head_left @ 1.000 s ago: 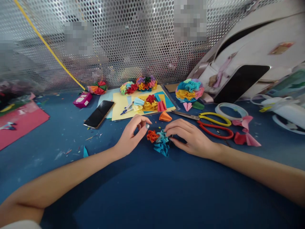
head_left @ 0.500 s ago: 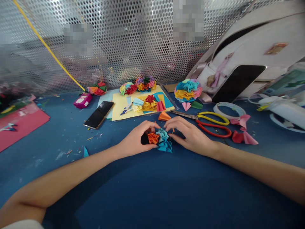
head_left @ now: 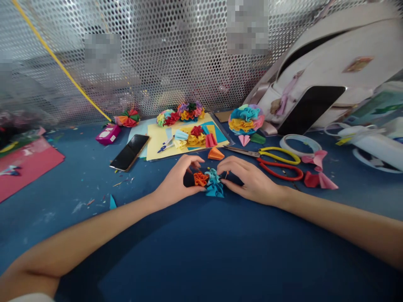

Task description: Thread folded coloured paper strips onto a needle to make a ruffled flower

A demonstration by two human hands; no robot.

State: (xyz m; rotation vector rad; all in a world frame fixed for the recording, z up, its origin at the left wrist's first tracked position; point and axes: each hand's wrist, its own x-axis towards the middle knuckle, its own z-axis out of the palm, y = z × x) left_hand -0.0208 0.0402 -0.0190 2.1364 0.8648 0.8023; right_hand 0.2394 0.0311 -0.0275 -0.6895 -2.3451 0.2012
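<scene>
Curving the left hand [head_left: 176,180] around the left side of an orange ruffle [head_left: 200,178], thumb and fingers parted, not squeezing. Holding the right hand [head_left: 252,178] at the right edge of a pale blue ruffle [head_left: 213,174], thumb and forefinger bent toward each other; not showing the contact clearly enough to tell a pinch from a mere touch. Framing both ruffles, side by side, between the two sets of fingertips, with a deeper blue ruffle [head_left: 215,189] on the near side, between the thumbs, over the blue table [head_left: 201,251].

Looking like thin crinkled paper, so probably handling as very light, soft and springy, hardly slippery, but creasing or tearing under hard pressure. Calling, most likely, for a fingertip hold low down at the gathered folds, sparing the loose frilled edges.

Having a folded orange piece [head_left: 215,153] just beyond the fingertips, a yellow cluster [head_left: 195,141] farther out on yellow paper [head_left: 154,144], scissors [head_left: 258,154] beyond the right knuckles, and a phone [head_left: 129,153] beyond and left of the left fingers.
</scene>
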